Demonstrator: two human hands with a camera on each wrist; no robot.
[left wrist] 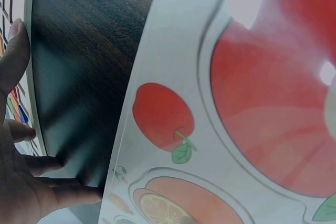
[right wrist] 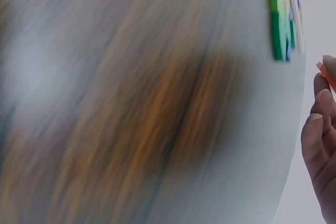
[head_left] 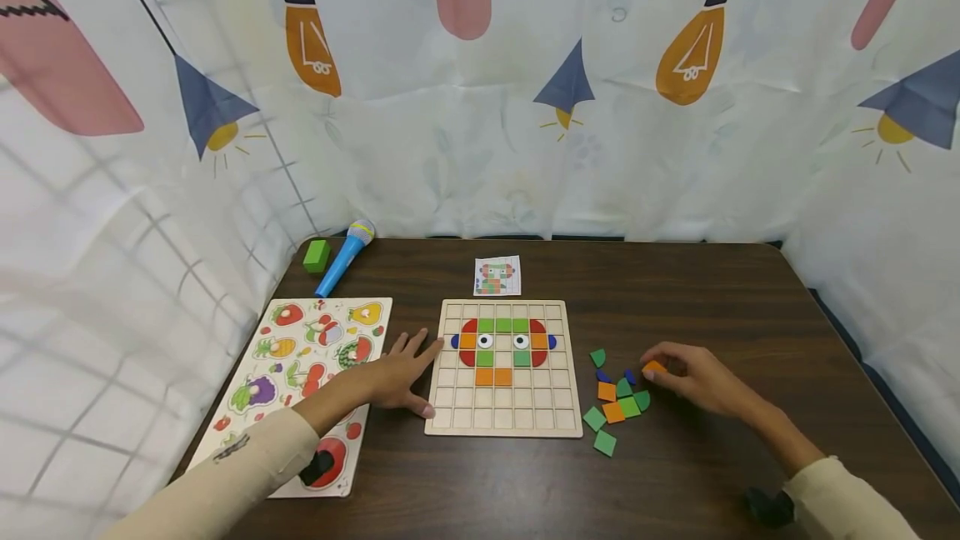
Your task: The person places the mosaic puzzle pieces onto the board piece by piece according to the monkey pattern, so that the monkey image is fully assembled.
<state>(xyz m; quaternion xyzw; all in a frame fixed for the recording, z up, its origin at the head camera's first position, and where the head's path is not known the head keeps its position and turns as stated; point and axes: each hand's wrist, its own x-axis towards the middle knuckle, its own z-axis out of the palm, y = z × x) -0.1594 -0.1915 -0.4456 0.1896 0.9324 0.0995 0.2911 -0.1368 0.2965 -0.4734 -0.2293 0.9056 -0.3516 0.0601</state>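
The orange tile (head_left: 655, 367) is at lower right of the frame, where we see the right hand (head_left: 697, 380) pinching it beside loose tiles (head_left: 628, 407). At lower centre, the left hand (head_left: 399, 377), fingers spread, touches the gridded wooden board (head_left: 532, 418); mid-frame, beyond it, lies a pattern card (head_left: 497, 277).

Loose tiles (head_left: 613, 412) between board (head_left: 494, 418) and right hand (head_left: 693, 377), open tabletop (head_left: 720, 290) beyond.
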